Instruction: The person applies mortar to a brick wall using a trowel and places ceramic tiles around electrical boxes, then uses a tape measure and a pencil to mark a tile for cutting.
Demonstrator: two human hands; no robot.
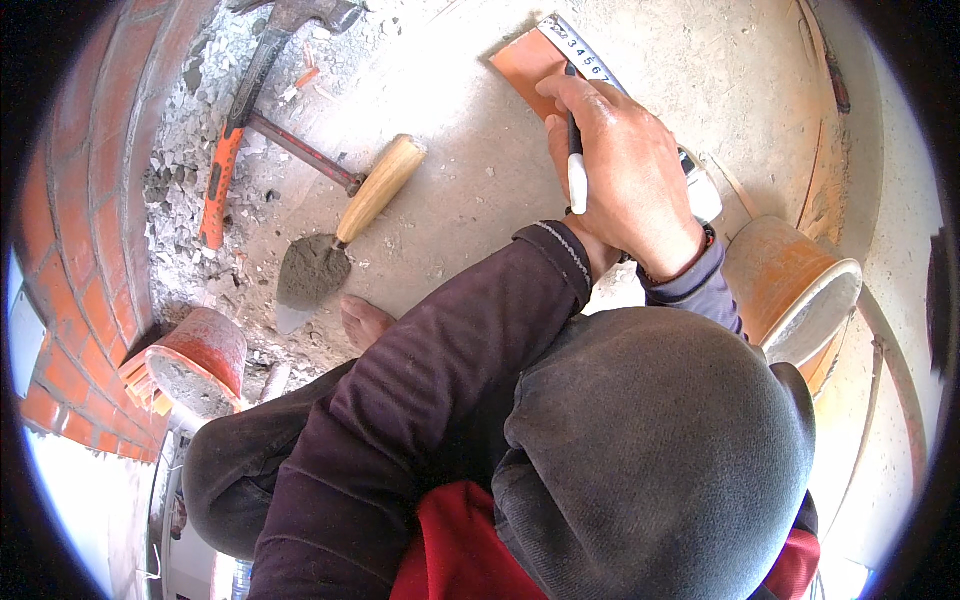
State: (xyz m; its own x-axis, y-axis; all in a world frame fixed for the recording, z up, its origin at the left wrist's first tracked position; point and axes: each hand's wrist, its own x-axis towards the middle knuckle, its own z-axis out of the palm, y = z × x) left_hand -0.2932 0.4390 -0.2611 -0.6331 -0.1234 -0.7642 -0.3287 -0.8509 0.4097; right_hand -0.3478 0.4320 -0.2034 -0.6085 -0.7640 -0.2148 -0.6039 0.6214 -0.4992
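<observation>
My right hand [635,165] is closed around a black marker with a white end [577,180], held between thumb and index finger. The marker's dark end points at a flat orange-brown brick or tile [527,68]. Along the far right edge of that piece lies the marked blade of a tape measure [585,52]. Part of what appears to be the tape case [703,190] shows just right of my right hand. My left forearm crosses from the lower left, and its wrist [598,252] passes beneath my right hand. The left fingers are hidden there, so their grip cannot be seen.
Left on the floor lie a claw hammer [222,175], a red rod [305,152] and a mortar-covered trowel [385,185]. A reddish bucket [215,345] stands by the brick wall [85,220], an orange bucket [785,270] at right. My dark-clothed knee [660,430] fills the near side.
</observation>
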